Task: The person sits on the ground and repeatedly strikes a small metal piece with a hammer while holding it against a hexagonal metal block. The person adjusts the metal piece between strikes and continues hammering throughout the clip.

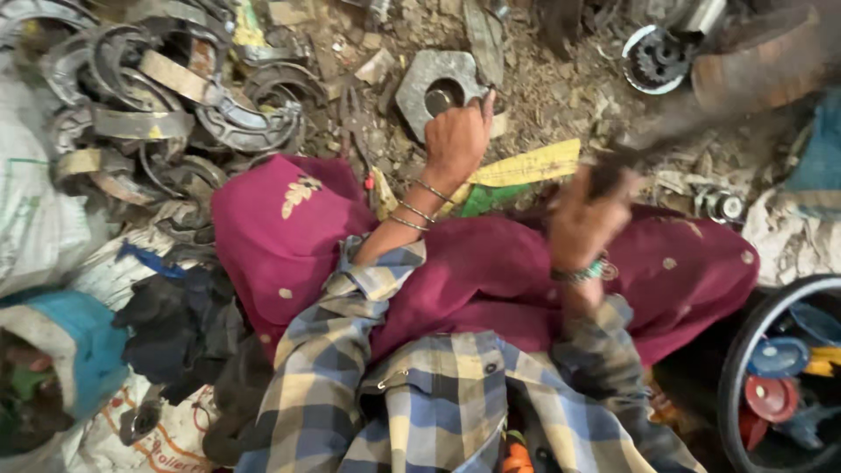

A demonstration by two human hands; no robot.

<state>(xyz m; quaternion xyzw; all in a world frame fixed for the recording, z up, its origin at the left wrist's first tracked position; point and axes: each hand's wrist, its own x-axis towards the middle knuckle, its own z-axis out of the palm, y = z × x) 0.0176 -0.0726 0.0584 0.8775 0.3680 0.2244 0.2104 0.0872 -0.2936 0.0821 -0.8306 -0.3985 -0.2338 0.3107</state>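
I see the left hand (457, 136) pinning the grey metal block (435, 86) — grip curled on its edge to steady it — while the right hand (585, 219), just right of it, clenches a blurred hammer (701, 105).

Dim, flat indoor light with heavy motion blur on the right side of the frame.

Soft light falls evenly from above, leaving no hard shadows or glare. The right hand (585, 219) and the hammer (727, 88) it grips smear into streaks toward the upper right. The left hand (457, 138) at upper centre is sharper. The lower corners sink into darkness, and fine detail is soft throughout.
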